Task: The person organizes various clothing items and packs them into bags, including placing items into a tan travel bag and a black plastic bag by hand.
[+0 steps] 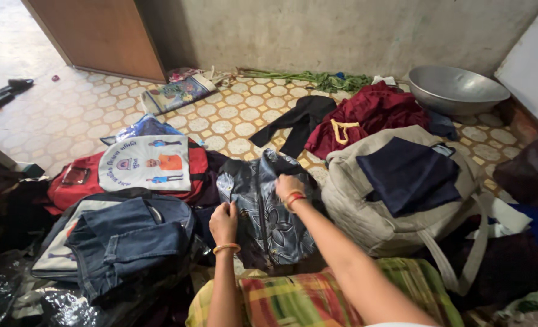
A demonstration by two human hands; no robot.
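While both your arms reach forward over the plaid cloth (293, 297), your left hand (223, 222) is clenched on the near edge of the dark patterned garment (263, 212), knuckles up. Your right hand (289, 186) pinches its upper middle, wrist bent down. It lies on the floor between the folded jeans (127, 242) and grey bag (372, 206).

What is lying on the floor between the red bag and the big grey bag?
In the head view, a dark floral-patterned garment lies between the red bag and the grey canvas bag. Both hands, left hand and right hand, rest on it.
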